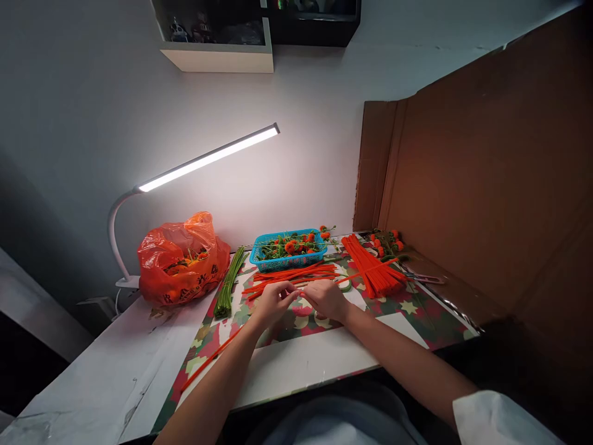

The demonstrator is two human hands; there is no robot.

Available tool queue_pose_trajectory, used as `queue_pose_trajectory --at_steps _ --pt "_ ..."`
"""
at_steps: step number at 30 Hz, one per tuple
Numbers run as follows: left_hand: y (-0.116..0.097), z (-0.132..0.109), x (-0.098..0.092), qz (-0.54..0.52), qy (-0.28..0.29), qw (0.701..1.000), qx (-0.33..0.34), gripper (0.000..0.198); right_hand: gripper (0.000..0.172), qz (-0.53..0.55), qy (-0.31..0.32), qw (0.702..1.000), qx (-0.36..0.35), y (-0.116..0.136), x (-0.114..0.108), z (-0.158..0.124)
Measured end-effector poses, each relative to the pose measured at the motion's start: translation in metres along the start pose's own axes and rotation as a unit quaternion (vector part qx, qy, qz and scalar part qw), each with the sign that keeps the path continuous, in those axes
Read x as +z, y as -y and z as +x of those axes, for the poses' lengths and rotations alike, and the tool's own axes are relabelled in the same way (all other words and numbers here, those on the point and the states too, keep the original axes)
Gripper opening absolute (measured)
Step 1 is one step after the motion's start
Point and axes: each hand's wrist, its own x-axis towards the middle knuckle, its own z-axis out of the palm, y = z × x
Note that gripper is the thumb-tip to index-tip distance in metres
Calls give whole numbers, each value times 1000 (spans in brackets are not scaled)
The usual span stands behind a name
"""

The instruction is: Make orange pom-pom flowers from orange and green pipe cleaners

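Note:
My left hand (276, 301) and my right hand (328, 299) meet above the middle of the table, fingertips pinched together. Between them shows a small bit of orange pipe cleaner (302, 294); its exact shape is too small to make out. An orange strand runs out past my right hand toward a fanned bundle of orange pipe cleaners (370, 266). Just beyond my hands lies a loose pile of orange pipe cleaners (287, 274). One more orange pipe cleaner (210, 360) lies beside my left forearm.
A blue basket (266, 266) holds orange pompom flowers with green stems. Left of it are green pipe cleaners (228, 290), an orange plastic bag (178, 272) and a lit lamp (208, 159). More flowers (386, 243) and scissors (424, 279) lie right, near a cardboard wall (482, 185).

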Motion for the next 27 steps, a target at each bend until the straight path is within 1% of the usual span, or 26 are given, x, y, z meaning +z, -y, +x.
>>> queue_pose_trajectory --at_steps 3,4,6,8,11,14,17,20,23,27 --pt "-2 -3 2 46 -40 998 28 21 28 34 2 999 41 -2 -1 0" --pt "-3 -4 2 60 -49 996 43 21 29 53 14 997 59 -3 -2 1" --pt "-4 -5 2 80 -53 992 79 22 36 103 59 988 97 -5 -5 2" --pt "-4 -6 2 91 -45 988 115 24 44 161 120 971 133 -7 -8 3" --pt "-4 -7 2 94 -29 984 150 24 43 233 196 937 170 -7 -14 4" --pt "-5 -8 3 87 -13 983 164 25 44 281 230 913 186 -4 -18 3" --pt "-7 -8 2 76 -2 984 159 26 48 307 234 902 191 -4 -21 1" --pt "-9 -7 2 57 3 989 138 25 49 312 229 903 186 -5 -21 1" --pt "-11 -7 3 29 3 995 97 22 48 296 212 916 169 -7 -21 2" --pt "-14 -5 6 -30 4 999 13 23 40 242 180 943 138 -4 -20 3"
